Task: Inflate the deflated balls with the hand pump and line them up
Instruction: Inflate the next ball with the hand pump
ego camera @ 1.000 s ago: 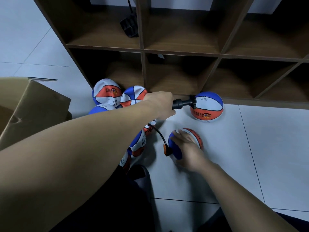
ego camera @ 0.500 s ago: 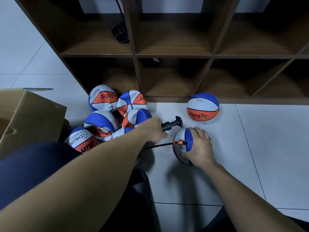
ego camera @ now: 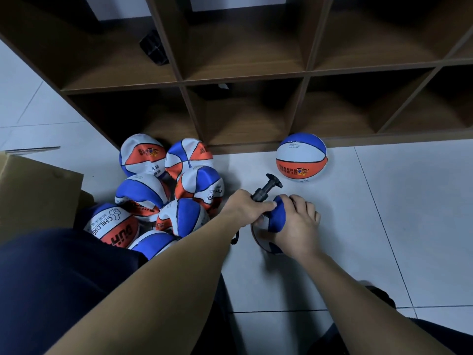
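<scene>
1. Head view: my left hand (ego camera: 244, 207), gripping the hand pump (ego camera: 265, 188), has pulled in against the limp ball (ego camera: 277, 221) that my right hand (ego camera: 298, 224) clasps on the floor (ego camera: 384, 226).
2. The hose seems slack now, so pumping can start; one inflated ball (ego camera: 302, 156) waits by the shelf (ego camera: 243, 80).

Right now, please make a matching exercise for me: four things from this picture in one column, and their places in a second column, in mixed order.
1. pump
2. round ball
3. flat ball
4. cardboard box

A. alone by the shelf
B. under the right hand
C. gripped by the left hand
D. at the left edge

Pairs: 1-C, 2-A, 3-B, 4-D
</scene>
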`<control>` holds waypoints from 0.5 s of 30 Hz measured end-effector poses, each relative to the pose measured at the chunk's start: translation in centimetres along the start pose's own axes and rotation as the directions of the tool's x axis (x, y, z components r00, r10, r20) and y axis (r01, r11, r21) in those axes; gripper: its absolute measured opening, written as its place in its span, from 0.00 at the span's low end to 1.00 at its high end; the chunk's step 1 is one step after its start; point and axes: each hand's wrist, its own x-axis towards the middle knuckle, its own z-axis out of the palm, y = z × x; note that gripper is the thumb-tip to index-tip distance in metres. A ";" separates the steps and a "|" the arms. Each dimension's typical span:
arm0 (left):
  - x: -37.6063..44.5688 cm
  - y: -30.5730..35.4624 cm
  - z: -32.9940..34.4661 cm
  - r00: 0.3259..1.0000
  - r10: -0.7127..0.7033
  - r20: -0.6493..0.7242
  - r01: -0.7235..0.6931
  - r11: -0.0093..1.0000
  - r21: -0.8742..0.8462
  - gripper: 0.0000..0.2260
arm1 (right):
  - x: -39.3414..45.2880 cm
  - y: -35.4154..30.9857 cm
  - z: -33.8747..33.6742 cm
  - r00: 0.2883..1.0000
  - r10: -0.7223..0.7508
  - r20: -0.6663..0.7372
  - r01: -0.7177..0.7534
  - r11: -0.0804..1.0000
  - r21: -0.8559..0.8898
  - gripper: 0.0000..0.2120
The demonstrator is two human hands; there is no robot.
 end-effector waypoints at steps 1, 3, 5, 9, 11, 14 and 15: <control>0.1 0.1 0.0 1.000 -0.019 0.006 0.019 0.999 0.027 0.22 | -0.2 -0.2 0.1 1.000 -0.013 -0.021 0.013 1.000 0.008 0.46; 0.1 0.3 0.0 0.999 -0.039 0.027 0.037 0.997 0.072 0.20 | -0.5 -0.3 0.4 0.999 -0.027 -0.035 0.028 0.999 0.037 0.46; -0.2 0.6 0.2 0.998 -0.043 0.052 0.039 0.995 0.087 0.19 | -0.8 -0.1 0.5 0.999 -0.031 0.020 0.029 0.996 0.086 0.50; -0.5 0.5 0.2 0.995 -0.075 0.072 0.070 0.995 0.072 0.18 | -0.9 -0.1 0.2 0.987 -0.031 0.155 0.023 0.998 0.053 0.63; -0.7 0.6 0.3 0.996 -0.060 0.064 0.054 0.994 0.097 0.14 | -1.0 -0.1 0.1 0.989 -0.035 0.144 0.027 0.998 0.059 0.62; -1.2 0.7 0.7 0.999 -0.028 0.045 0.023 0.994 0.108 0.10 | -1.1 -0.1 -0.2 0.994 -0.048 0.099 0.039 0.996 0.083 0.55; -1.3 0.7 0.9 0.999 -0.026 0.036 0.022 0.994 0.106 0.09 | -1.1 -0.1 -0.2 0.995 -0.053 0.090 0.045 0.996 0.083 0.54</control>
